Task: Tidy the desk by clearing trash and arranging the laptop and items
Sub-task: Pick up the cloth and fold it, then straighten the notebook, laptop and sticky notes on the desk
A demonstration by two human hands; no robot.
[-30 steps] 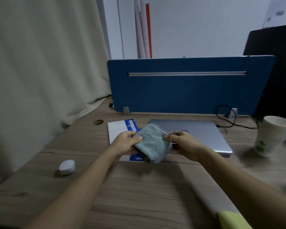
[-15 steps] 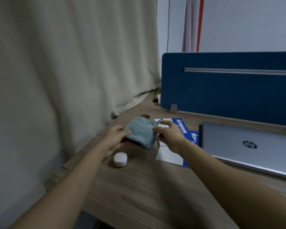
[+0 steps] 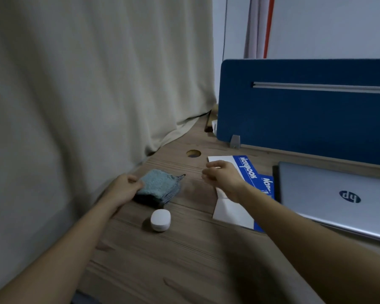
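A folded teal cloth (image 3: pixel 160 185) lies on the wooden desk (image 3: pixel 184 255) near its left edge. My left hand (image 3: pixel 124 188) grips the cloth's left side. My right hand (image 3: pixel 223 178) hovers to the right of the cloth, fingers loosely curled and holding nothing. Under that hand lie white and blue notebooks (image 3: pixel 248 172). A closed silver laptop (image 3: pixel 338 198) rests at the right. A small white earbud case (image 3: pixel 160 220) sits just in front of the cloth.
A blue divider panel (image 3: pixel 305 115) stands along the desk's back edge. A beige curtain (image 3: pixel 86 84) hangs at the left and touches the desk. A round cable hole (image 3: pixel 193 153) is behind the cloth.
The cloth has come down onto the desk at the left. My right hand has let go of it and drawn back to the right. My view has turned further left.
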